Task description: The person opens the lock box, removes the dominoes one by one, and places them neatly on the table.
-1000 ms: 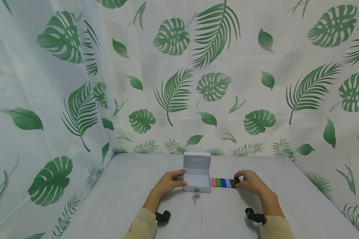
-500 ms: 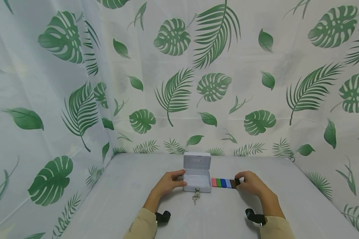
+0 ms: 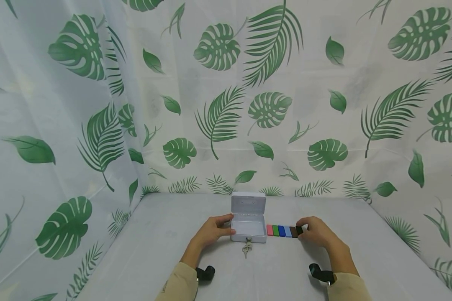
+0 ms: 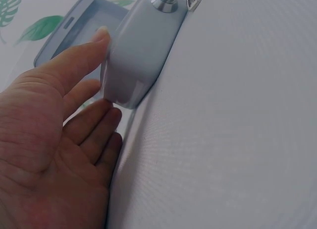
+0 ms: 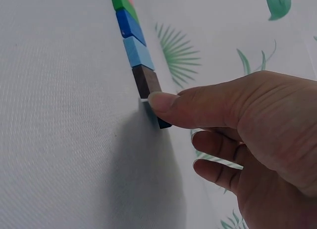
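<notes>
A small pale cash box [image 3: 248, 239] stands with its lid [image 3: 248, 205] raised and a bunch of keys [image 3: 246, 247] hanging from its front lock. My left hand [image 3: 211, 230] is at the box's left side; in the left wrist view its straight thumb [image 4: 81, 55] rests on the rim while the lower fingers lie loosely below. Right of the box runs a row of flat blocks: pink [image 3: 269, 230], green [image 3: 276, 230], dark blue [image 3: 281, 231], light blue [image 3: 288, 231] and brown [image 5: 147, 82]. My right hand [image 3: 316, 232] pinches a black block [image 5: 164, 124] at the row's right end, mostly hidden by the thumb.
The white table [image 3: 271, 276] stretches around the box and blocks. A leaf-printed curtain [image 3: 226, 121] rises behind and at both sides. Each wrist wears a black camera mount [image 3: 321, 272] just beyond a beige sleeve [image 3: 348, 286].
The black block, tilted up in my right fingers a second ago, has come down level with the row beside the brown block. My left hand and the box have stayed in place.
</notes>
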A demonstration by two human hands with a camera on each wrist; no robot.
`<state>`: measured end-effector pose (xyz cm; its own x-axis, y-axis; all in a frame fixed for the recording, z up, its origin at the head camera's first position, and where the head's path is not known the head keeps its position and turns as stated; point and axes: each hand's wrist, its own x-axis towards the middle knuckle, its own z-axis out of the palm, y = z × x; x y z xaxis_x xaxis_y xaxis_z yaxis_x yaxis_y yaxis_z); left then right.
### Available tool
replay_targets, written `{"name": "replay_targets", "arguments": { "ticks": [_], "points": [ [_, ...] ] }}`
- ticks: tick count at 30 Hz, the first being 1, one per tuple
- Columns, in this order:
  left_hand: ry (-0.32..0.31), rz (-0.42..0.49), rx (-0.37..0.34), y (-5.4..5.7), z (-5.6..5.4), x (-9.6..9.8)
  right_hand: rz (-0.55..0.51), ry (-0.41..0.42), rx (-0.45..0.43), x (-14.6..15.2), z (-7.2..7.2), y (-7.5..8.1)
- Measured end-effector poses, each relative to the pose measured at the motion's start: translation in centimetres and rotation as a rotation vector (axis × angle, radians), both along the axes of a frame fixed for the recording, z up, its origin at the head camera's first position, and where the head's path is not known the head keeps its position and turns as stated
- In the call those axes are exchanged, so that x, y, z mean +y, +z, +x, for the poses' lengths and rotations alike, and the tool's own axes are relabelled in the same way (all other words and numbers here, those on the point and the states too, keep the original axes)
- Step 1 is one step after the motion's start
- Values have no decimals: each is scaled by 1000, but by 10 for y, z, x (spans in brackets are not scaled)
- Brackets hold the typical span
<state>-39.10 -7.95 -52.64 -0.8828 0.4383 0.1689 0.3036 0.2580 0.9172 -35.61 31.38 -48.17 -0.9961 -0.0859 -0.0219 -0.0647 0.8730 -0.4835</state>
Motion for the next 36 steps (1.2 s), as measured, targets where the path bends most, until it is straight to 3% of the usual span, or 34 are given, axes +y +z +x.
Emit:
{"name": "replay_targets", "arguments": {
  "ticks": [36],
  "points": [
    [6, -32, 4, -1, -1, -1, -8, -21, -23, -2, 1, -3]
  ]
}}
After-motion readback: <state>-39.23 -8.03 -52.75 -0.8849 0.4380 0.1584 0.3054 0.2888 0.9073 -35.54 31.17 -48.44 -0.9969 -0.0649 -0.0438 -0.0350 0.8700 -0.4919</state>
